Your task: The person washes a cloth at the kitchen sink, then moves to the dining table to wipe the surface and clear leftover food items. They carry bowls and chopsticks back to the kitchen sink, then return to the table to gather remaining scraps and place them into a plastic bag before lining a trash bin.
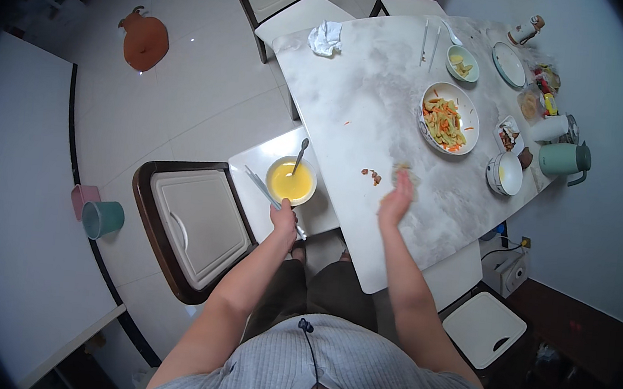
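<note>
My left hand (285, 218) holds a pair of grey chopsticks (259, 183) and grips the near rim of a white bowl (312, 192). The bowl sits on a white chair seat (247, 156) beside the table and contains a yellow liquid (290, 185). A metal spoon (300, 157) leans in it. On the marbled table (365, 98), my right hand (397, 200) lies over a pale, thin, blurred thing (413, 176), perhaps a cloth or tissue. Just left of that hand are several reddish-brown food scraps (372, 176).
Farther right stand a large bowl of vegetable strips (445, 123), a small green bowl (465, 63), a patterned bowl (505, 174) and a green jug (562, 159). Crumpled tissue (325, 38) lies at the far left corner. A chair back (199, 223) rises by my left arm.
</note>
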`<state>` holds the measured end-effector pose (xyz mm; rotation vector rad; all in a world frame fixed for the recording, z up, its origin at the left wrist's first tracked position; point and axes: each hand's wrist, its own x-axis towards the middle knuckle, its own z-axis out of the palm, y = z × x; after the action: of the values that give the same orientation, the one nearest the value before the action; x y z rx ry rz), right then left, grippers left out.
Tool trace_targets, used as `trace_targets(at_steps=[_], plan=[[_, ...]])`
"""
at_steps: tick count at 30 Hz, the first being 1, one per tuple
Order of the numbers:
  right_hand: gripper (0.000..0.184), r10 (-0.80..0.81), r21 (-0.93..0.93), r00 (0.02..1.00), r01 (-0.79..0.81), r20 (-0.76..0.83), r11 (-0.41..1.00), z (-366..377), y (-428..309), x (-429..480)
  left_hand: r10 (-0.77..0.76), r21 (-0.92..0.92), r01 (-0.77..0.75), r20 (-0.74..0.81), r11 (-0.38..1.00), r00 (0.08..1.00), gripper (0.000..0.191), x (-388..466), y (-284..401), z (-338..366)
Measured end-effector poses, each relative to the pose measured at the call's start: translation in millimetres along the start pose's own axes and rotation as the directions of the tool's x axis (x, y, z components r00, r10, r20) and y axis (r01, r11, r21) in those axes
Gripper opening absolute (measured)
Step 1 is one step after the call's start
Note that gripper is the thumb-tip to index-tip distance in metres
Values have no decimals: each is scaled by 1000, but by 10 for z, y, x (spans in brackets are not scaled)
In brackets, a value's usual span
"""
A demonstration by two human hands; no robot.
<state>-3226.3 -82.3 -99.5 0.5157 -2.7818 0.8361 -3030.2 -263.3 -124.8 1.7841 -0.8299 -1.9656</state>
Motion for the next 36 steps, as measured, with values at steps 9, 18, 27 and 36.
trace_targets(at_steps=[9,18,27,36], plan=[[50,-160,256,954,93,252,962,455,-1521,-349,17,-82,-18,-15,996,1000,32,63,-50,252],[50,74,222,996,-60,-56,973,-548,-276,-183,23,48,-26,65,998,998,32,45,-74,50],[40,599,944,789,-288,139,161,163,-413,-1108,-109,55,103,115,993,987,27,-187,-115,-8],[51,158,444,985,-115,-62,889,-1,-1238,230,-101,21,100,68,995,993,24,-15,108,-122]])
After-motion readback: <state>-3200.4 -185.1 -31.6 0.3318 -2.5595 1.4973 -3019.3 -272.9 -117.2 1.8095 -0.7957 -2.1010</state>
